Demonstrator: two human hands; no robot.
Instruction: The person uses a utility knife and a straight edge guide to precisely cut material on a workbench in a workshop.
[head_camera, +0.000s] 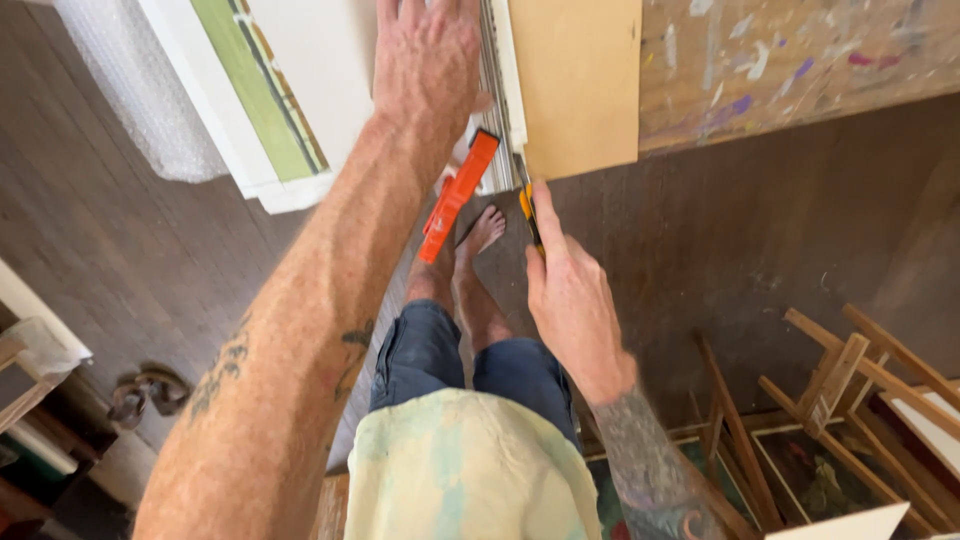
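Head view: left hand (425, 60) pressed flat on one white board (310, 60); right hand (572, 300) grips one yellow-black utility knife (528, 212) beside one orange clamp (457, 195); paint-spattered surface (790, 60), dark wooden floor (760, 230).

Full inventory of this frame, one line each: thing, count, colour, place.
ruler: 1, silver, under the left hand along the board's edge
board: 1, tan, top centre on the table
clamp: 1, orange, at the table's edge
knife: 1, yellow and black, in the right grip
table: 1, paint-spattered wood, top right
bubble wrap: 1, clear, top left
easels: several, wooden, lower right floor
sandals: 1 pair, brown, left floor
left hand: pressing the ruler
right hand: holding the knife
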